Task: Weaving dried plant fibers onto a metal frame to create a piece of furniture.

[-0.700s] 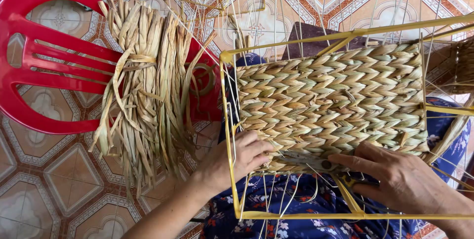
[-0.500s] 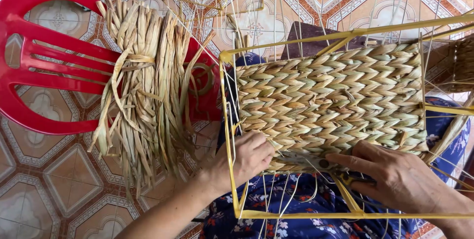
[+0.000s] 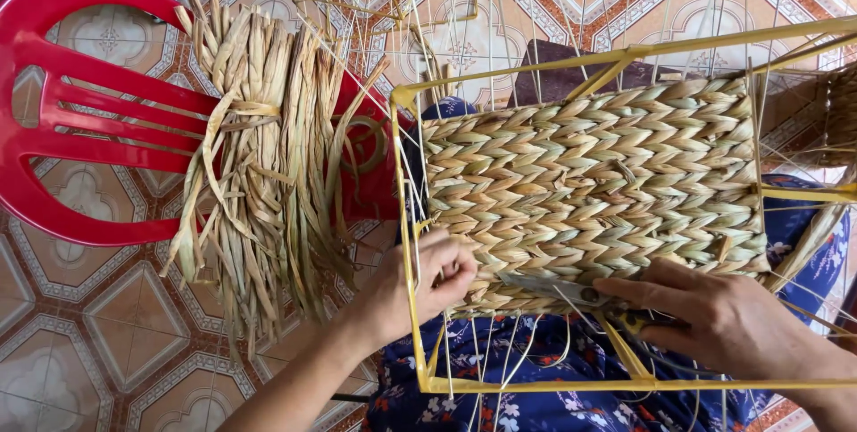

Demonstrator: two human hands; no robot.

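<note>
Where tiles show: patterned floor (image 3: 80, 343).
Chair: red chair (image 3: 80, 120) bears dried reed bundle (image 3: 268, 191).
Hands: left hand (image 3: 428, 285) pinches woven panel (image 3: 589, 182); right hand (image 3: 723, 320) grips scissors (image 3: 571, 292) inside yellow frame (image 3: 411, 307).

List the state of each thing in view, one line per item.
Woven panel: partly woven, lower strands bare.
Yellow frame: lying across the lap, panel inside.
Left hand: closed at the panel's lower left corner.
Right hand: holding scissors at the panel's bottom edge.
Dried fibre bundle: tied, draped over the chair.
Red chair: bundle resting on it.
</note>
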